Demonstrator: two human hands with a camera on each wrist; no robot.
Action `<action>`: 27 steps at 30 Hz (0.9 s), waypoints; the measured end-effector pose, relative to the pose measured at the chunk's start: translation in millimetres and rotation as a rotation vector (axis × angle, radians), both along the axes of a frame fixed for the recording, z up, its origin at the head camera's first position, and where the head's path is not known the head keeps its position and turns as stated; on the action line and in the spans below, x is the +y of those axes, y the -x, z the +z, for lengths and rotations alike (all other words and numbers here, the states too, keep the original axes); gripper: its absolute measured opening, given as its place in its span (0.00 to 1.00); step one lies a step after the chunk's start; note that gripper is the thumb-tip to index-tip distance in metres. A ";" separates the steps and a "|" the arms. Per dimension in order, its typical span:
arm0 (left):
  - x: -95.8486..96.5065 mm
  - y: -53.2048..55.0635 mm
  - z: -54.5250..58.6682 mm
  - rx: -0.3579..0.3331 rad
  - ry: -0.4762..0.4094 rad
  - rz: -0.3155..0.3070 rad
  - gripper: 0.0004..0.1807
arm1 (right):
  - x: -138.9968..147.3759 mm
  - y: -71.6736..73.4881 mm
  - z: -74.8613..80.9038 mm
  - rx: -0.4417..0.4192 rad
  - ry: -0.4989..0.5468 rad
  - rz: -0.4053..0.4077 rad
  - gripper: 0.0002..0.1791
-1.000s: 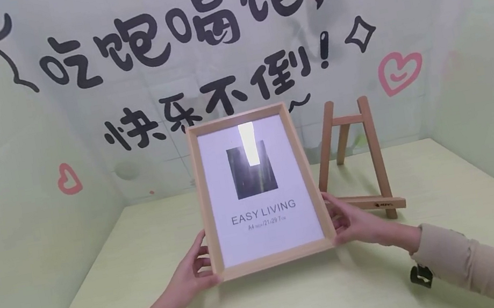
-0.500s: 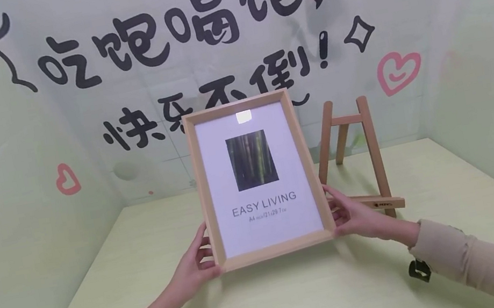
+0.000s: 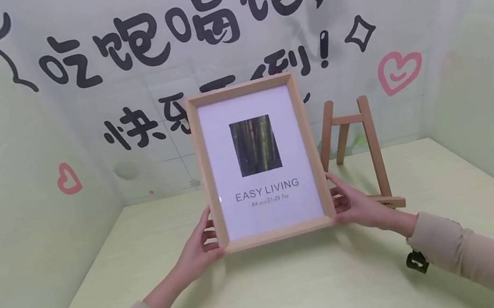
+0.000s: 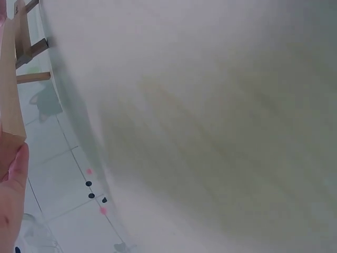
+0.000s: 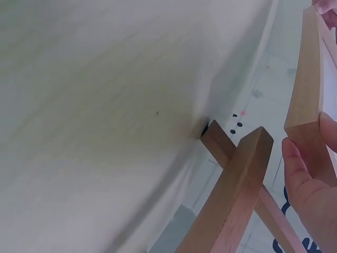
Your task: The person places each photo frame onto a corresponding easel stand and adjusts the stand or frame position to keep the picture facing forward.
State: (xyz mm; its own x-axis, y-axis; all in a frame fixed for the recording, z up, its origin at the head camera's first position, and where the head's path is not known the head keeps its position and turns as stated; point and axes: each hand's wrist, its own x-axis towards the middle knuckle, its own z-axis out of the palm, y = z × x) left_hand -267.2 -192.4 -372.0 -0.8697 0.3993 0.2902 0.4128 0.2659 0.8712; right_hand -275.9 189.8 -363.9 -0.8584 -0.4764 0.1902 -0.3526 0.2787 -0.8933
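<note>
A light wooden picture frame (image 3: 271,237) is held up above the table, its front facing me. Inside it is a white sheet with a small dark bamboo picture and the words "EASY LIVING". My left hand (image 3: 199,249) grips its lower left edge, thumb near the bottom corner and fingers partly hidden behind. On the lower right edge, my right hand (image 3: 356,206) grips it the same way. In the right wrist view, the fingers (image 5: 297,166) and thumb pinch the frame's corner. Behind the right hand stands a small brown wooden easel (image 3: 374,149), its left leg partly covered by the frame.
A pale wood-grain table (image 3: 290,294) spreads beneath. The back wall (image 3: 133,91) carries large black Chinese lettering and a pink heart, and side walls close in left and right. Black straps (image 3: 417,260) sit at the cuffs of both sleeves.
Both hands have lifted the picture frame higher and slightly to the right, so it covers more of the lettering. The glare on its glass is gone. The easel has not moved.
</note>
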 end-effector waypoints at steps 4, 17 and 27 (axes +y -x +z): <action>2.8 10.1 3.6 0.019 0.018 0.010 0.52 | 0.7 5.6 3.1 0.053 -0.005 -0.031 0.54; 17.4 37.7 9.8 0.016 0.015 0.012 0.52 | 8.4 19.2 6.5 0.113 0.013 -0.073 0.53; 32.3 59.0 11.1 0.100 0.004 0.005 0.52 | 15.8 29.5 5.8 0.133 -0.022 -0.172 0.55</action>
